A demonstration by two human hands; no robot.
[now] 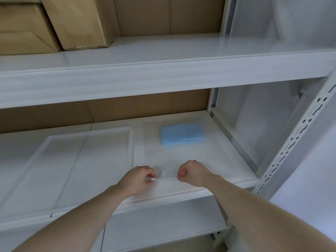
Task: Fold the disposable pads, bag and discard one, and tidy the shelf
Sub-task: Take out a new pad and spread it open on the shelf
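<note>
A folded blue disposable pad [182, 134] lies toward the back right of the middle shelf [227, 160], apparently inside a clear plastic bag [171, 157] spread flat on the shelf. The bag is faint and hard to outline. My left hand [140, 179] and my right hand [192, 171] are side by side at the bag's near edge, close to the shelf's front. Both have their fingers pinched on that edge, a short gap apart. A small white piece shows at my left fingertips.
A shallow white tray [54, 160] fills the left of the same shelf. Cardboard boxes [72, 24] stand on the upper shelf [163, 73] at the left. A slotted white upright [294, 142] frames the right side. A lower shelf [163, 224] shows beneath my arms.
</note>
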